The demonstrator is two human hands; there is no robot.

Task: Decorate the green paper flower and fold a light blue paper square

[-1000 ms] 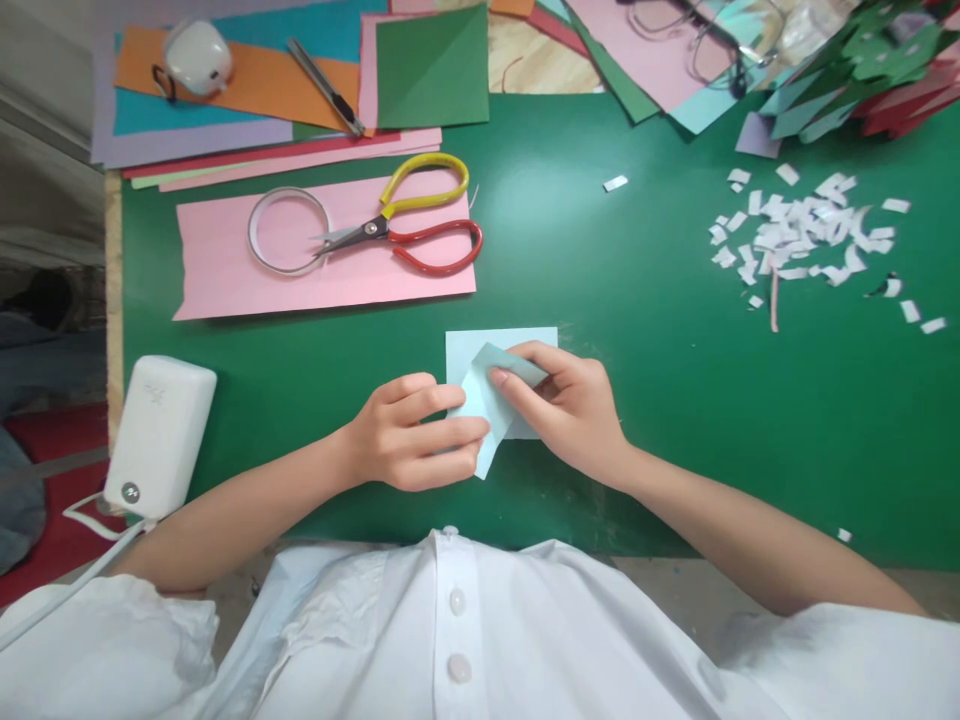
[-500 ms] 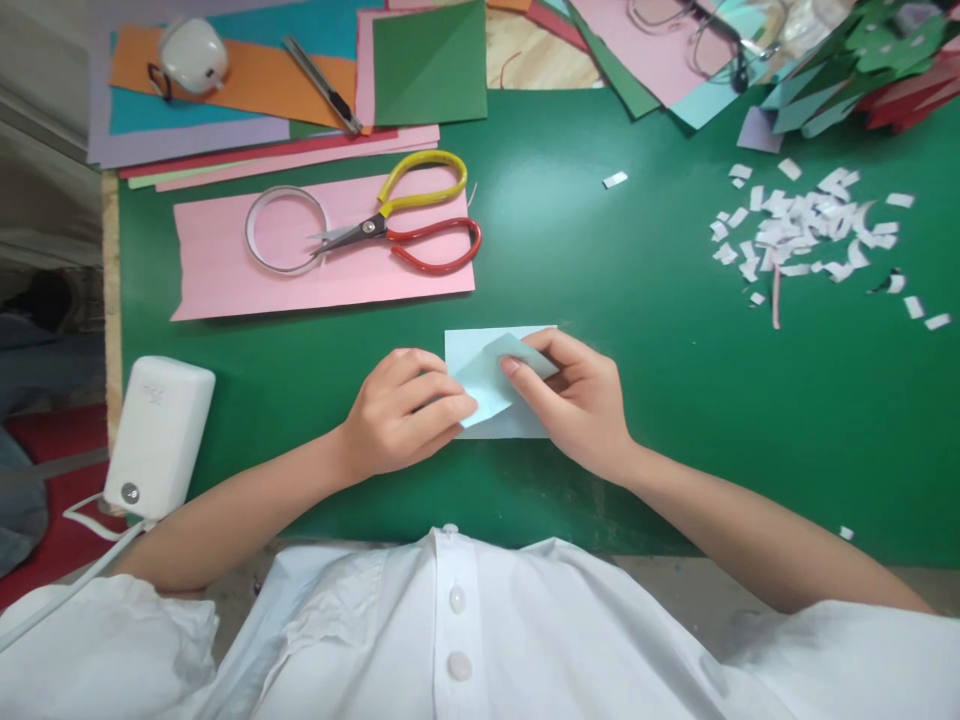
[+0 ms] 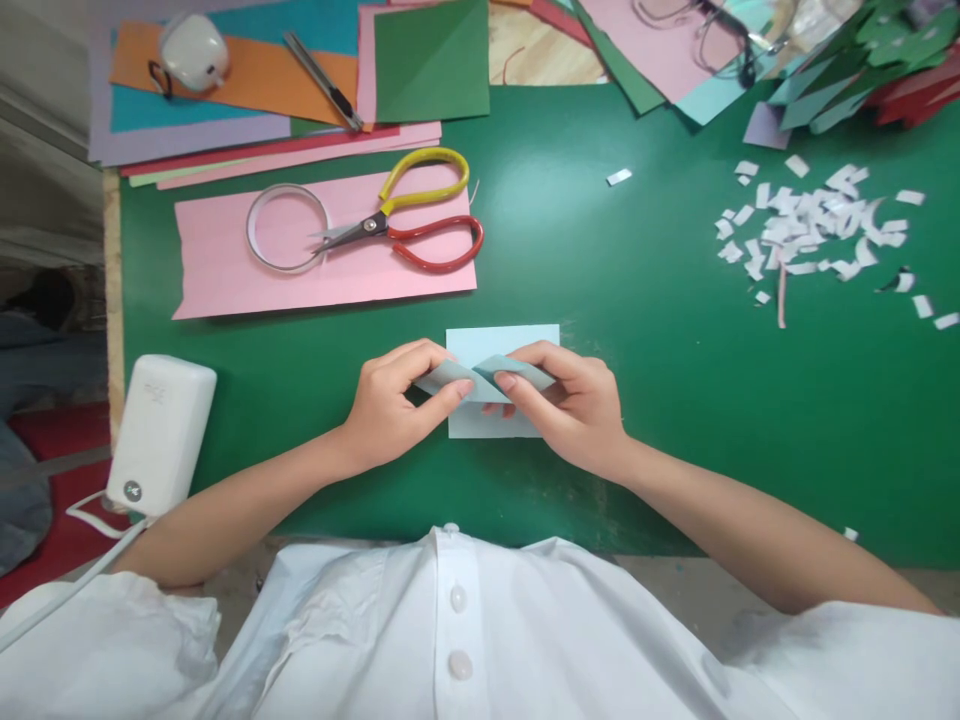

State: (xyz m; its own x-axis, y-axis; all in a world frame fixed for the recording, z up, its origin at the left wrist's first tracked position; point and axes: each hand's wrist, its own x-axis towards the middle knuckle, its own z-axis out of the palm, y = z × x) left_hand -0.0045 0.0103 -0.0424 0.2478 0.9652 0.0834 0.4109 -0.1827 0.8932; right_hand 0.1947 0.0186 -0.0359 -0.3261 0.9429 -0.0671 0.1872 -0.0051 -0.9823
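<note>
Between my two hands is a folded piece of light-blue paper (image 3: 484, 383), its two sides bent up toward the middle. My left hand (image 3: 397, 405) pinches its left side, thumb on top and fingers behind. On the right side, my right hand (image 3: 577, 405) grips it the same way, with some fingertips showing beneath. Under the held piece, a flat light-blue sheet (image 3: 502, 343) lies on the green table (image 3: 675, 420). Beyond my hands, scissors with one yellow and one red handle (image 3: 371, 226) rest on a pink sheet (image 3: 217, 290), their tips over a ring of tape (image 3: 250, 235).
A white power bank (image 3: 169, 420) with a cable lies at the left edge. Coloured paper sheets (image 3: 431, 60), a utility knife (image 3: 322, 80) and a white case (image 3: 193, 55) are at the back left. White paper scraps (image 3: 814, 225) are heaped at right, below glasses (image 3: 724, 45).
My left hand has shifted its grip, its thumb now on top of the paper. The left side of the held piece has been lifted and bent inward to match the right.
</note>
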